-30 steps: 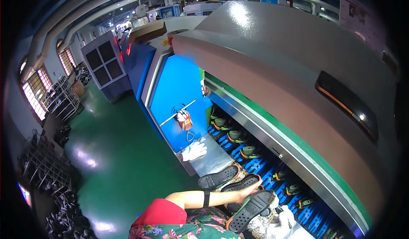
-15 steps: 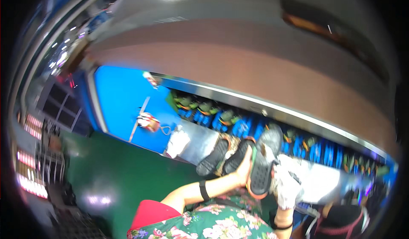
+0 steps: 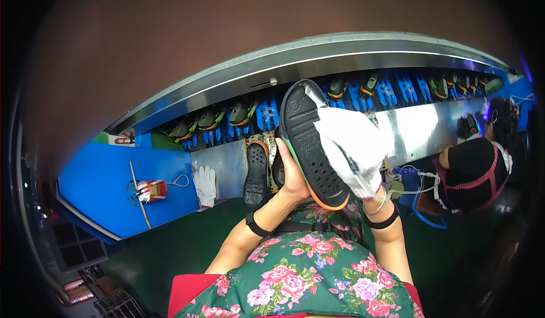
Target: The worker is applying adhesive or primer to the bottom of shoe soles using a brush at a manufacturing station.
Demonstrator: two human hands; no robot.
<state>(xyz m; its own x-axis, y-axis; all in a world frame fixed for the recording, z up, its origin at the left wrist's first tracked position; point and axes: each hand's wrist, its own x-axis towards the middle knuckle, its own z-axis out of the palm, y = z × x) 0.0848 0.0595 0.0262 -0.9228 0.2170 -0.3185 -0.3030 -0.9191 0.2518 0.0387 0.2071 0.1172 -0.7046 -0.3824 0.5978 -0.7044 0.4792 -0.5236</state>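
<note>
My left hand (image 3: 293,177), bare, grips the side of a black shoe sole (image 3: 309,142), thumb along its edge. The sole is tilted, its ridged, perforated underside toward me, with green and orange at its rim. Against its other side lies my right hand (image 3: 355,148), covered in white fabric, fingers bent. A pale strip (image 3: 313,95) shows near the sole's upper end; whether my right fingers hold it is hidden. Just left of my left hand, a second black sole (image 3: 257,173) lies on a patterned mat (image 3: 272,139). Another sole (image 3: 278,167) is partly hidden behind that hand.
Behind runs a line of blue holders (image 3: 267,116) carrying green-and-orange shoe parts (image 3: 241,114), under a metal edge (image 3: 227,85). At left, a blue panel (image 3: 96,176) bears a red-and-white bundle (image 3: 152,191) beside a white glove (image 3: 205,184). A co-worker (image 3: 477,173) sits at right.
My view has turned and levelled. The sole has come up nearer, still in my left hand, its upper end tipped left. My white-covered right hand stays against its side.
</note>
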